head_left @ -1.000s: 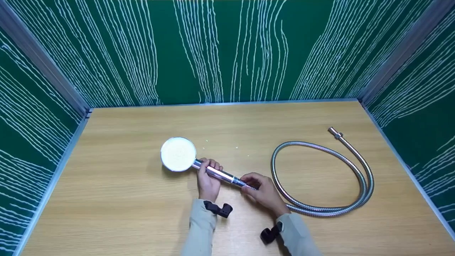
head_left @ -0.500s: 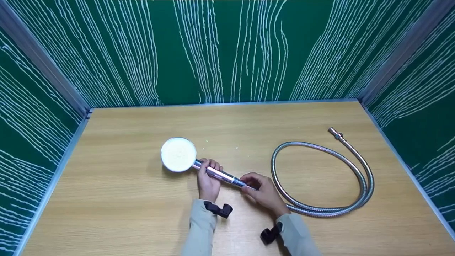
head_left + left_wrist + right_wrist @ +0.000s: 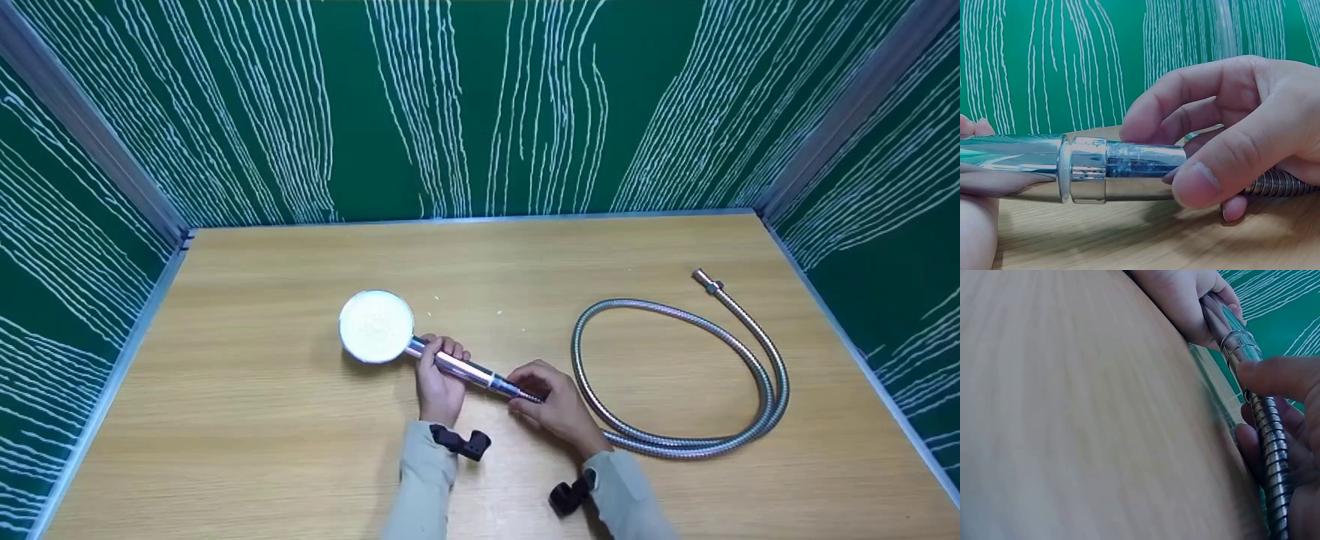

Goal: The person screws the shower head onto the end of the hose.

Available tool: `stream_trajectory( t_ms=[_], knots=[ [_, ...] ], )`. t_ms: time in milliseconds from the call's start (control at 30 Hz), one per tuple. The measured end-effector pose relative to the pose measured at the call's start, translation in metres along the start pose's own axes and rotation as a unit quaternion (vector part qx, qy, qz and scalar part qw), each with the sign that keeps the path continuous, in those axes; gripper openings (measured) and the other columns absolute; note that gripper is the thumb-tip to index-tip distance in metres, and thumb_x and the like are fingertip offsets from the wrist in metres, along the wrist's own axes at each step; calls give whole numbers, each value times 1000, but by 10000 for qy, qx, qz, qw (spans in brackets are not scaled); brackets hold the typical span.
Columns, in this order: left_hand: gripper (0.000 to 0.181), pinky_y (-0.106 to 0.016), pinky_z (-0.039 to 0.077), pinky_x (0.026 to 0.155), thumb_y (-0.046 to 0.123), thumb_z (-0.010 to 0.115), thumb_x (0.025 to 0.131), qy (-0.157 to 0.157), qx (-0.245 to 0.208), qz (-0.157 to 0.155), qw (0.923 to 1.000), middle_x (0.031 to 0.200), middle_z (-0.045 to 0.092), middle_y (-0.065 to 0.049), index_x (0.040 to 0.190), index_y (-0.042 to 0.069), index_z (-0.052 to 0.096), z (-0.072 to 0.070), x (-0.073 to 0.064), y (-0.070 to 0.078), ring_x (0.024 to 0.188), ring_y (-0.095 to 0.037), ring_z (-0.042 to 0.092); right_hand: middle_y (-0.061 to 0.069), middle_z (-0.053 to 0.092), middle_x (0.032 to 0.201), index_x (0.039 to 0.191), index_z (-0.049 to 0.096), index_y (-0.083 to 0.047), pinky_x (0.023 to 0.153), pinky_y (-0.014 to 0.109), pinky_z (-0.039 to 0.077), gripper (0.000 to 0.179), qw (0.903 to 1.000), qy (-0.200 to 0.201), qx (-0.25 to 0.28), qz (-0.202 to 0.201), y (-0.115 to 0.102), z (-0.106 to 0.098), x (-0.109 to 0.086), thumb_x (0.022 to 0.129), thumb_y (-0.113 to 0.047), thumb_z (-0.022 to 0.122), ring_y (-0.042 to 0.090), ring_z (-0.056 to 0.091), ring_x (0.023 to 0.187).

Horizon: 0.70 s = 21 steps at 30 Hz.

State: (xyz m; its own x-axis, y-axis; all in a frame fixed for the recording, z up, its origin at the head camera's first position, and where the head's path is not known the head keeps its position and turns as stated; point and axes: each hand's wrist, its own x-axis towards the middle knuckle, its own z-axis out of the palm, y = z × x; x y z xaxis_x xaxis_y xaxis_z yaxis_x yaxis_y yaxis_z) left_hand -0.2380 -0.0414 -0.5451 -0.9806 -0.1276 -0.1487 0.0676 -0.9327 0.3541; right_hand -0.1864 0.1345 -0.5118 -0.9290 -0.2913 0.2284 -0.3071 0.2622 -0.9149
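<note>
Through my head feed I have the shower head (image 3: 376, 326) to the left of both hands, its round white face turned up and its chrome handle (image 3: 466, 370) slanting down to the right between them; I can't make out whether the head touches the table (image 3: 247, 375). The left hand (image 3: 441, 386) is closed round the handle just below the head, thumb lying across the near side and fingertips showing on the far side. The right hand (image 3: 559, 405) is at the handle's lower end, its thumb and fingers bent round the hose connector (image 3: 1139, 163). On my left wrist feed the thumb lies on the connector's near side, with the other fingers arched behind, a gap showing under the arch; how firmly they press I can't tell. A pale ring (image 3: 1066, 170) sits between handle and connector. My right wrist feed shows the ribbed metal hose (image 3: 1275, 472) leaving the connector and running between thumb and fingers, along the palm. Beyond that hand the hose lies in a wide loop on the table to the right, its far end fitting (image 3: 706, 280) pointing up and left, well apart from both hands.
</note>
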Motion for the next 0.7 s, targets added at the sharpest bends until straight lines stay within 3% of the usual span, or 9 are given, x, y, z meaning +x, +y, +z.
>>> stream_trajectory(
  t_ms=[300, 700],
  knots=[
    [17, -26, 33, 60, 3, 30, 96, -55, 29, 9, 10000, 65, 41, 0, 85, 15, 37, -1, 0, 0, 60, -13, 37, 16, 67, 93, 99, 65, 5, 78, 24, 51, 28, 9997, -24, -15, 229, -1, -1, -1, 73, 10, 72, 14, 63, 83],
    [19, -25, 31, 59, 4, 29, 96, 16, -83, -26, 10000, 65, 40, 0, 85, 15, 37, 1, 0, 0, 59, -13, 37, 20, 67, 88, 100, 64, 8, 69, 20, 50, 25, 9998, -34, 39, 207, -4, 0, -1, 76, 10, 69, 11, 62, 77]
  ],
)
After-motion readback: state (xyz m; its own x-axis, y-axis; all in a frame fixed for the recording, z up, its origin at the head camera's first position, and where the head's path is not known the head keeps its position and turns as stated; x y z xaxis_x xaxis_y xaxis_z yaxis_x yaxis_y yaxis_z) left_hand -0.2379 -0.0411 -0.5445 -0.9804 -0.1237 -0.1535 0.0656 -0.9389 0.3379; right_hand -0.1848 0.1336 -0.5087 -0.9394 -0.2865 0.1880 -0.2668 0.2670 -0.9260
